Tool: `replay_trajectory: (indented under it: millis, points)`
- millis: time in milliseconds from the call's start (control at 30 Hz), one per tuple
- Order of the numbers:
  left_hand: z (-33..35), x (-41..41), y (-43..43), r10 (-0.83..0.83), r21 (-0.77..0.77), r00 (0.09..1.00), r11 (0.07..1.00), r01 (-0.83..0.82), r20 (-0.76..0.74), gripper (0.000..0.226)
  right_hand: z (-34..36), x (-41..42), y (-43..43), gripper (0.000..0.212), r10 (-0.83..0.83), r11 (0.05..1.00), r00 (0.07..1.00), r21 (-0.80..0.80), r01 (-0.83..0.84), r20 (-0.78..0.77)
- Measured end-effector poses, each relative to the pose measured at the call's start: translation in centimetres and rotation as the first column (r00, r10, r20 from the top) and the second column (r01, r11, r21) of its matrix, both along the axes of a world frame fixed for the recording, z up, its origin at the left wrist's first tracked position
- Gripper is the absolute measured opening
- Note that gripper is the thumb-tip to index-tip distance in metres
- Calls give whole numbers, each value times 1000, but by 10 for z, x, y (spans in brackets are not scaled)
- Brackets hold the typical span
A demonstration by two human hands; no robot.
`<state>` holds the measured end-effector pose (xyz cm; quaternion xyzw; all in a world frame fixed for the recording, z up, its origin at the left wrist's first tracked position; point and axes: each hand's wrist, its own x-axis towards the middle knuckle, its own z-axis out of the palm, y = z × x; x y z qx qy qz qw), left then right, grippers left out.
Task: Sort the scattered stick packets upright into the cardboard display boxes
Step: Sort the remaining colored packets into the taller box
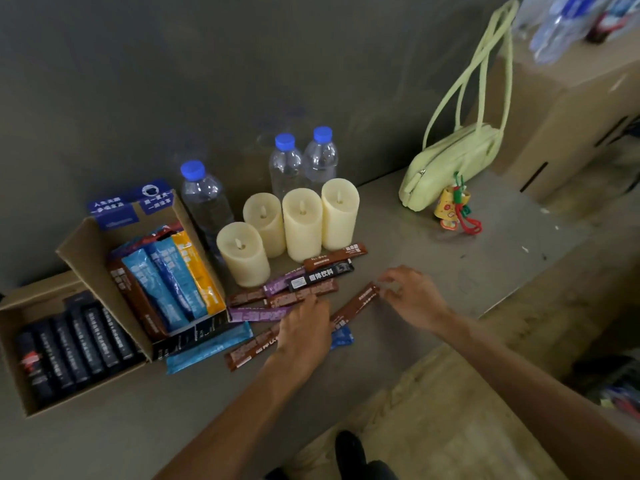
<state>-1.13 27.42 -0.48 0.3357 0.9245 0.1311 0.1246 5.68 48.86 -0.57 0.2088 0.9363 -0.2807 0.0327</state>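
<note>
Two cardboard display boxes stand at the left. The taller box (86, 251) holds brown, blue and orange stick packets upright; the lower box (20, 306) holds several black packets. Loose brown, purple, black and blue packets (304, 282) lie scattered in front of the candles. My right hand (412, 296) pinches the far end of a long brown packet (356, 301) that lies diagonally on the table. My left hand (304, 327) rests flat on the pile, its fingers over a brown packet (249, 351) and a purple one (256, 314).
Several cream pillar candles (301, 223) and three blue-capped water bottles (287, 164) stand just behind the packets. A pale green handbag (450, 164) with a charm leans at the back right beside large cardboard cartons (561, 109). The table edge runs diagonally at lower right.
</note>
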Motion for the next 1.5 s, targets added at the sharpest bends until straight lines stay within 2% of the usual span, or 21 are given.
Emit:
replay_trajectory:
  millis: [100,233,300,367,467,533,600,667,733,800,1000,1133,1200,1300,1400,1500]
  points:
    - [1,0,3,-2,-3,1000,1000,2,-9,16,-5,-8,-2,25,124,992,992,36,-123,-18]
    - [6,1,4,24,39,1000,999,-24,-6,9,-9,-19,-2,26,246,966,967,69,-251,69]
    - [10,-1,4,76,122,997,990,-77,7,5,-9,-21,1,20,267,959,957,63,-275,109]
    - [16,-7,5,156,225,983,958,-175,99,5,-3,-20,2,11,262,962,956,47,-270,134]
    - [28,-20,7,232,406,918,842,-355,322,7,12,-14,-1,8,203,979,971,-33,-200,125]
    - [40,-26,7,235,526,834,683,-507,499,14,21,-9,-6,9,133,982,988,-148,-121,76]
    - [50,-28,5,178,578,751,536,-616,636,20,28,-5,-15,12,38,954,999,-299,-31,19]
    - [58,-26,4,135,578,729,519,-629,671,19,34,-3,-27,9,-53,893,998,-448,36,-25]
    - [63,-22,2,119,572,742,561,-599,660,15,44,-3,-44,7,-99,823,991,-567,32,-88]
    - [69,-18,-7,141,575,767,579,-577,626,14,53,-7,-61,5,-88,791,986,-612,-19,-145]
    - [84,-23,-71,332,597,833,584,-550,443,8,59,-38,-121,9,64,831,971,-526,-180,-231]
    - [78,-39,-124,556,553,778,565,-612,293,2,56,-61,-163,9,138,845,962,-479,-238,-236]
    - [71,-48,-145,626,510,749,581,-635,219,8,54,-74,-179,15,179,859,958,-440,-264,-224]
    - [63,-58,-158,675,468,720,590,-658,160,10,52,-88,-201,23,220,873,958,-401,-278,-184]
    - [62,-64,-157,704,472,693,562,-679,159,23,52,-96,-215,10,233,878,957,-385,-284,-173]
    - [61,-65,-154,704,493,694,554,-671,153,34,51,-97,-219,14,228,890,956,-360,-281,-184]
